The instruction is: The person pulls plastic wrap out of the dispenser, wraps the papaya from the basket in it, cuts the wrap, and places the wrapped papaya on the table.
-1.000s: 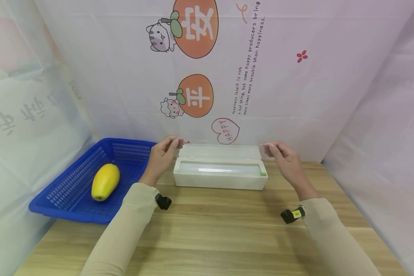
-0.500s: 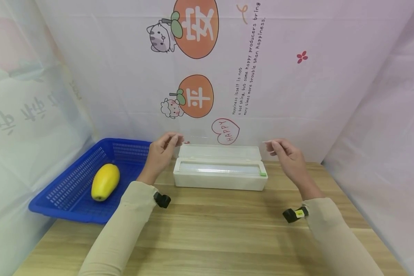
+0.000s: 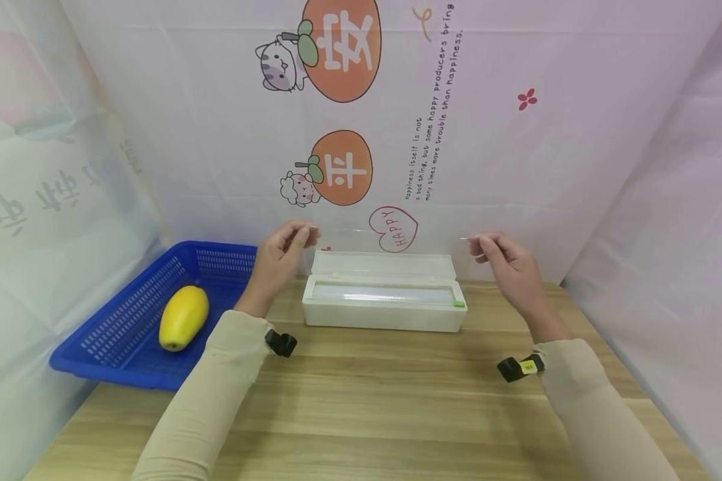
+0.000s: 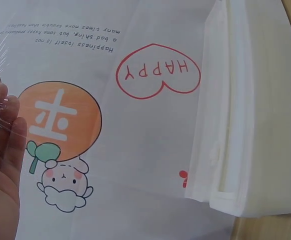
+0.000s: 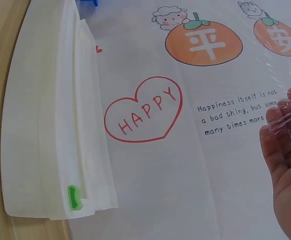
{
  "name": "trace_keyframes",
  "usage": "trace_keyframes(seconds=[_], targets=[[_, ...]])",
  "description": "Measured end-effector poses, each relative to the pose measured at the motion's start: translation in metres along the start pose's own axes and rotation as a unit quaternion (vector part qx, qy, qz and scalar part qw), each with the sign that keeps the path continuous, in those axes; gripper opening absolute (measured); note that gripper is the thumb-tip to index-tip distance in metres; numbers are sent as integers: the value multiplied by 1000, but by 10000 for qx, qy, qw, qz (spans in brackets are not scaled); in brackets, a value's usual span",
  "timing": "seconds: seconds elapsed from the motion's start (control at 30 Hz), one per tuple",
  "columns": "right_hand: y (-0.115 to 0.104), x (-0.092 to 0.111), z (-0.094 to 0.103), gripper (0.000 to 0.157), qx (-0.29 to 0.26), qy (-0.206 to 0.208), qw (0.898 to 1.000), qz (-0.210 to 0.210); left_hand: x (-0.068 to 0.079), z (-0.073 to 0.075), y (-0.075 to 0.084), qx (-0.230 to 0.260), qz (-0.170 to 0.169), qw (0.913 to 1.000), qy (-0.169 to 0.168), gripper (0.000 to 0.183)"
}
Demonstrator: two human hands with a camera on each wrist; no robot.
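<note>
A thin clear sheet of cling film (image 5: 280,75) stretches between my two raised hands, hard to see except for its creases and shine. My left hand (image 3: 277,262) pinches one end of it, thumb against curled fingers. At the other end, my right hand (image 3: 511,270) pinches the film in the same way. Both hands are above and to either side of a white cling film dispenser (image 3: 385,316), whose translucent lid (image 3: 385,264) stands raised at the back. A shiny roll (image 3: 382,294) lies inside it, and a green slider (image 3: 459,303) sits at its right end.
To the left, a blue plastic basket (image 3: 66,364) holds a yellow, papaya-like fruit (image 3: 184,317). The dispenser stands on a wood-grain table (image 3: 391,401), near a printed white cloth (image 3: 493,167) hanging behind. More cloth hangs at both sides.
Both hands have risen and drawn slightly apart, with the film still pinched between them. Dispenser, basket and fruit have stayed in place.
</note>
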State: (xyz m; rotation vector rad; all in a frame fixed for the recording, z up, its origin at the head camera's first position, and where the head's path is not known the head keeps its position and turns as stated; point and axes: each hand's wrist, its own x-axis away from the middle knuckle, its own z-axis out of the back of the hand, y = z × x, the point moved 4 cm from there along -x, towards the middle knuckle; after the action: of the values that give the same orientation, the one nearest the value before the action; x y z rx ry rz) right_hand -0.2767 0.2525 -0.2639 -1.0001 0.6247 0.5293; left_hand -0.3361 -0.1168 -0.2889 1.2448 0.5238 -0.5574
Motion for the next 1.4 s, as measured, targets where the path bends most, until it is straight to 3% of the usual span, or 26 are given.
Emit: trace_keyframes(seconds=[0.13, 0.3, 0.43, 0.63, 1.03, 1.4], targets=[[-2, -2, 2, 26, -17, 36, 10000, 17, -1, 1, 5, -8, 34, 10000, 9, 32], [19, -7, 5, 28, -3, 121, 9999, -30, -4, 2, 11, 69, 190, 9998, 23, 30], [29, -10, 8, 29, -12, 133, 9999, -53, -5, 2, 27, 89, 189, 9998, 29, 27], [23, -17, 11, 29, -117, 222, 9997, 34, -6, 3, 57, -112, 3, 9999, 50, 26], [13, -31, 17, 30, -45, 242, 9997, 62, -18, 10, 69, -137, -461, 9988, -46, 24], [1, -42, 23, 30, -58, 357, 9990, 247, -26, 13, 82, -174, -620, 9979, -14, 25]])
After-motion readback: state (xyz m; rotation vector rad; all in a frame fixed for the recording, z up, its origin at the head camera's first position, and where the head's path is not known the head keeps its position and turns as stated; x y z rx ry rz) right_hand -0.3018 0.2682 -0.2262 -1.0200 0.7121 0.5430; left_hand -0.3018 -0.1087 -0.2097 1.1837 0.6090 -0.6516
